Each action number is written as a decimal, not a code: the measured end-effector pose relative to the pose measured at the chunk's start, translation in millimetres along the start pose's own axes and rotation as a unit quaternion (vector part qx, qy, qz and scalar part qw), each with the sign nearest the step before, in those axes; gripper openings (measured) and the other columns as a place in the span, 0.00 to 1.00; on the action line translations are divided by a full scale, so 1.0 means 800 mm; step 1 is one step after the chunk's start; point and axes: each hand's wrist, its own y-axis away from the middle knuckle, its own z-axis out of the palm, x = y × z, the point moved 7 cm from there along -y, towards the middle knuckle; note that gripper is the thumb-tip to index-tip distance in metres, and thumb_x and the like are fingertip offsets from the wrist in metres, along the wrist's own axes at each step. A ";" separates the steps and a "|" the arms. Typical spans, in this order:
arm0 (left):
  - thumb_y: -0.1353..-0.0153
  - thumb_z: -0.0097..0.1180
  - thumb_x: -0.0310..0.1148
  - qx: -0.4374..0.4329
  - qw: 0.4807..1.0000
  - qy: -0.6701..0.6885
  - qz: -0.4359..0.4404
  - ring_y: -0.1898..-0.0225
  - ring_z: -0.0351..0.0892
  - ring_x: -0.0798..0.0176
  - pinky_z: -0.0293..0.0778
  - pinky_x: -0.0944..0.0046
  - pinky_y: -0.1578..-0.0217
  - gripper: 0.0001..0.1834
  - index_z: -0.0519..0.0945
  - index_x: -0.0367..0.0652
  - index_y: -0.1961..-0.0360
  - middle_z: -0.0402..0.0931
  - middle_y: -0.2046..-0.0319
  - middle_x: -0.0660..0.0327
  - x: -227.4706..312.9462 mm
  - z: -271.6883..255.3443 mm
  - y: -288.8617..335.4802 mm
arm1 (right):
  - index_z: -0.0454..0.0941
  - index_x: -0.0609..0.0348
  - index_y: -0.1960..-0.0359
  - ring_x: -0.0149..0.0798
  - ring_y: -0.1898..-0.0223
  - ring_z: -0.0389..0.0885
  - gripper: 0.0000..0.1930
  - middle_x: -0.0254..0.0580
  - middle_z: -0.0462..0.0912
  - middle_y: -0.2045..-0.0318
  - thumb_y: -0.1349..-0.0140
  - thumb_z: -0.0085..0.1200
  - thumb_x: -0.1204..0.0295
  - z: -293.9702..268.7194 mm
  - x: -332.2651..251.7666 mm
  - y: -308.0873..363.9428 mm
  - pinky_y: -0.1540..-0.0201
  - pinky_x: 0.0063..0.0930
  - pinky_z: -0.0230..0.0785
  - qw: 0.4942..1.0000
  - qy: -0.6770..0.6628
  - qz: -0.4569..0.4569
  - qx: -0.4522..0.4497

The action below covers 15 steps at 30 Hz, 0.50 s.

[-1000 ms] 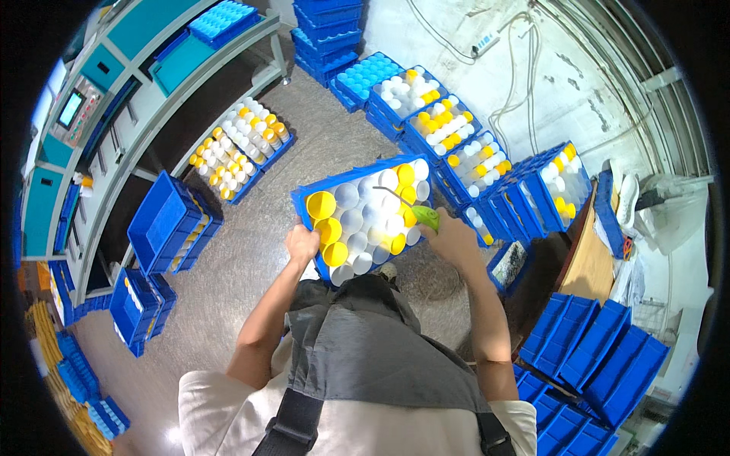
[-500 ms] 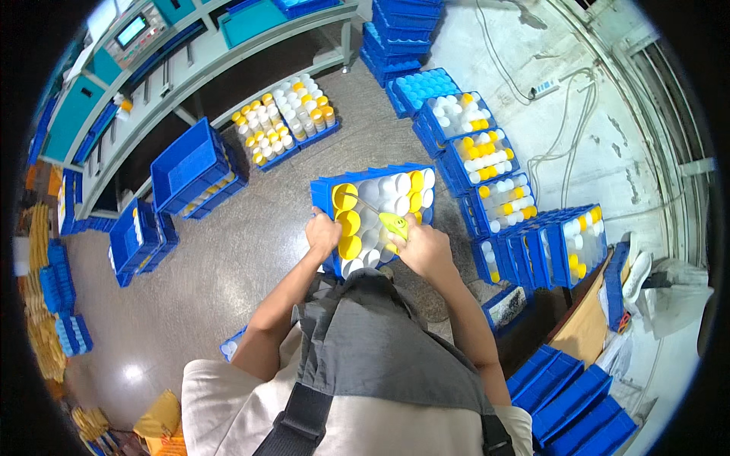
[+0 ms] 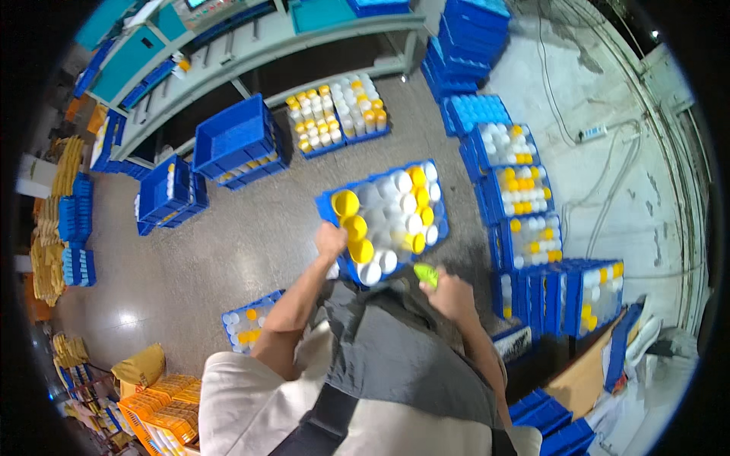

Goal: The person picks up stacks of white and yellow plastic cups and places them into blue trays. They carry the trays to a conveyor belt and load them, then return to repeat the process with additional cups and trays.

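My left hand (image 3: 331,242) is closed on the near left edge of a blue crate (image 3: 325,207) in front of my body. Open-mouthed cups fill it in rows, with yellow cups (image 3: 354,228) along the left side and white and translucent ones (image 3: 395,204) across the rest. My right hand (image 3: 454,298) is wrapped round a yellow-green handle (image 3: 427,273), just off the crate's near right corner. The thin rod seen on this tool earlier does not show clearly now.
Blue crates of white and yellow cups (image 3: 521,190) line the wall on the right. Two more cup-filled trays (image 3: 338,114) stand ahead beside a workbench (image 3: 258,61). Stacked blue bins (image 3: 236,137) are at left, and another cup crate (image 3: 247,323) lies behind my left forearm.
My right hand has drawn the yellow-green tool back from over the cups to beside the crate's near right corner. My left hand stays on the crate's edge. The whole view has shifted.
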 end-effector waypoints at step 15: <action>0.46 0.59 0.36 -0.047 0.983 0.175 -0.033 0.65 0.85 0.50 0.76 0.54 0.62 0.16 0.84 0.30 0.67 0.84 0.69 0.47 -0.048 -0.039 -0.038 | 0.76 0.62 0.52 0.59 0.56 0.83 0.30 0.61 0.84 0.59 0.39 0.52 0.45 -0.082 0.124 -0.137 0.52 0.50 0.75 0.981 0.035 0.154 0.108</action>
